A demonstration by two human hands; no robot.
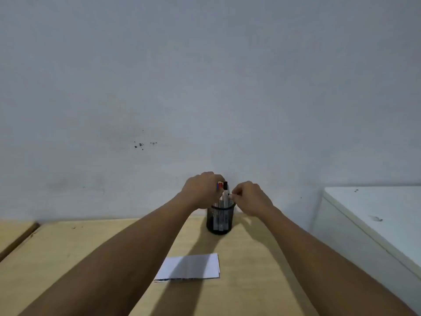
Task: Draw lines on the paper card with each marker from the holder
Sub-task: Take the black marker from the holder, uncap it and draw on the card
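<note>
A black mesh holder (220,221) stands near the wall at the far edge of the wooden table (68,258). Several markers (223,197) stick up out of it, with red, blue and black caps at the top. My left hand (201,190) is curled around the marker tops from the left. My right hand (250,198) reaches in from the right, its fingertips pinching at a marker's side just above the holder's rim. A white paper card (191,266) lies flat on the table nearer to me, between my forearms.
A grey wall rises right behind the holder. A white cabinet (376,215) stands to the right of the table. At the far left a gap separates this table from another wooden surface (11,233).
</note>
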